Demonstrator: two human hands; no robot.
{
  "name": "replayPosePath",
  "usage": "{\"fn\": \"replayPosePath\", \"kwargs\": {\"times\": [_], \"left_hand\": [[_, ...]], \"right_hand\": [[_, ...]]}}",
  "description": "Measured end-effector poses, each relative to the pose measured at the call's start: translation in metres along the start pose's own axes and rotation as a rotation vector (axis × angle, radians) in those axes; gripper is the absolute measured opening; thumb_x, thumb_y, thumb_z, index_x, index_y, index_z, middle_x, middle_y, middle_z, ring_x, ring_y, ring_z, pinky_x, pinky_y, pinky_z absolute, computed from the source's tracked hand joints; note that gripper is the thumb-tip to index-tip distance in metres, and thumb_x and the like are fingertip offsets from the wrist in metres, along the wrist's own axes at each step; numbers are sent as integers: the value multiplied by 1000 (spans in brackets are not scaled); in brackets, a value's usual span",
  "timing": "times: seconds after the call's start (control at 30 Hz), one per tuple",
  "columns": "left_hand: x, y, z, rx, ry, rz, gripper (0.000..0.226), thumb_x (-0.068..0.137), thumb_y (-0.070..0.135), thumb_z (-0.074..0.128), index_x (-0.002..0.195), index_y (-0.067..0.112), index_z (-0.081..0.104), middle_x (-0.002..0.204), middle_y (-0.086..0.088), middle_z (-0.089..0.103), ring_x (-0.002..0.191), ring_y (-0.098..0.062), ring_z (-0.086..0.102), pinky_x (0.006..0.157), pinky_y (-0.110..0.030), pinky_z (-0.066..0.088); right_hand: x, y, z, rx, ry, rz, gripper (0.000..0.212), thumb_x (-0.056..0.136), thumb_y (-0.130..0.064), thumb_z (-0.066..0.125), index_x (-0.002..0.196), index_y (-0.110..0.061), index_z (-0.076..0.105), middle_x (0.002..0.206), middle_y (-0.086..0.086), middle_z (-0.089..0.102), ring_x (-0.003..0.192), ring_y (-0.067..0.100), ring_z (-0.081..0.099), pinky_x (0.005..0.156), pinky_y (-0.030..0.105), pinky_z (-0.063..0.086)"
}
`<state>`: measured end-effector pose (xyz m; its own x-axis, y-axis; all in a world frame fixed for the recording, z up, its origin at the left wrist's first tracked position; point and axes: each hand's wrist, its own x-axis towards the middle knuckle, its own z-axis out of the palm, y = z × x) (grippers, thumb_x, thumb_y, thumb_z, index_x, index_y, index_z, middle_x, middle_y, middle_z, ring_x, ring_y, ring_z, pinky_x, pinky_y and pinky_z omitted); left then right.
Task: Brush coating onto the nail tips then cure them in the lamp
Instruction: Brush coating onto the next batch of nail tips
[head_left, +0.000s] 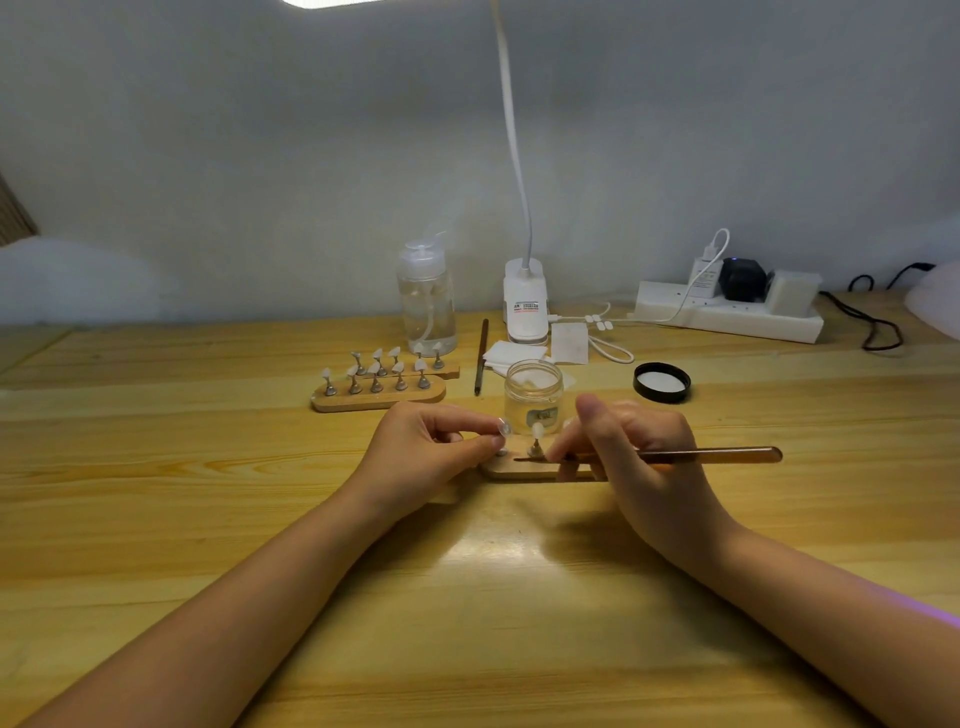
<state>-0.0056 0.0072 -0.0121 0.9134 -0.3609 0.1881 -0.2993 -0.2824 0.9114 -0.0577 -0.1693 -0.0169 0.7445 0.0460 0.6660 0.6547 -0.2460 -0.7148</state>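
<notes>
A wooden table (208, 467) is carrying everything. At the back a white clip lamp (525, 301) is standing beside a clear pump bottle (426, 301). Two wooden holders (379, 397) of nail tips are sitting left of an open clear jar (533, 389). The right hand (639, 457) is gripping a brush (711, 455), its tip lying over a third wooden strip (524, 470). The left hand (431, 452) is pinching a clear nail tip (503, 428), seemingly just lifted off its stand, though blur hides the contact.
</notes>
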Motion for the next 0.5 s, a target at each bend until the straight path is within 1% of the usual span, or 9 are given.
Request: {"fn": "replayPosePath", "kwargs": {"times": [0.07, 0.1, 0.17, 0.23, 0.3, 0.33, 0.4, 0.47, 0.5], "left_hand": [[0, -1, -1, -1, -1, -6, 17, 75, 11, 71, 80, 27, 72, 84, -3, 70, 71, -25, 52, 62, -20, 44], [0, -1, -1, 0, 1, -6, 17, 75, 11, 71, 80, 27, 72, 85, -3, 70, 74, -30, 54, 64, -22, 45], [2, 0, 0, 2, 5, -5, 17, 75, 12, 71, 80, 28, 72, 85, -5, 70, 76, -31, 55, 66, -24, 45], [3, 1, 1, -3, 8, -9, 18, 75, 12, 72, 78, 29, 72, 83, -4, 71, 72, -22, 53, 63, -20, 44], [4, 0, 1, -4, 9, -14, 17, 75, 13, 72, 79, 30, 72, 81, -3, 71, 72, -17, 52, 61, -17, 44], [4, 0, 0, -3, 10, -14, 17, 75, 13, 72, 79, 29, 73, 80, -2, 71, 71, -16, 53, 61, -16, 44], [3, -1, 0, -1, 12, -4, 17, 74, 14, 72, 79, 30, 73, 77, 4, 71, 71, -14, 54, 62, -17, 45], [3, -2, 0, 0, 16, 1, 16, 73, 15, 73, 79, 30, 73, 76, 8, 72, 74, -19, 59, 67, -24, 49], [4, -2, 0, -3, 19, 0, 15, 73, 15, 73, 80, 29, 73, 77, 7, 72, 79, -23, 61, 71, -30, 51]], "right_hand": [[0, 0, -1, 32, 40, 18, 50, 87, -48, 41, 66, -10, 66, 51, -4, 57, 48, 3, 53, 52, 9, 37], [0, 0, -2, 22, 53, 30, 47, 86, -50, 40, 70, -13, 65, 50, -4, 54, 47, 2, 51, 51, 9, 37], [3, 1, -1, -40, 66, 55, 29, 89, -45, 44, 83, -22, 61, 51, 1, 55, 48, 3, 52, 51, 12, 39], [5, 2, -1, -83, 88, 103, 12, 87, -37, 50, 93, -28, 54, 59, 1, 64, 53, 3, 58, 53, 13, 43], [7, 2, -1, -93, 100, 118, 11, 83, -30, 53, 94, -28, 52, 67, -5, 68, 63, 2, 63, 58, 13, 48], [7, 2, -1, -103, 88, 101, 11, 82, -26, 55, 93, -28, 53, 69, -5, 68, 68, 2, 65, 61, 14, 49], [6, 1, -1, -153, 28, 49, 10, 81, -22, 58, 91, -25, 57, 75, -5, 68, 72, 3, 64, 64, 16, 50], [5, 1, -2, -192, -21, 21, 7, 82, -26, 60, 89, -24, 61, 77, -4, 67, 71, 6, 62, 64, 21, 49], [5, 0, -2, -204, -27, 10, 11, 83, -31, 56, 87, -22, 63, 76, -3, 67, 71, 8, 62, 66, 24, 49]]}}
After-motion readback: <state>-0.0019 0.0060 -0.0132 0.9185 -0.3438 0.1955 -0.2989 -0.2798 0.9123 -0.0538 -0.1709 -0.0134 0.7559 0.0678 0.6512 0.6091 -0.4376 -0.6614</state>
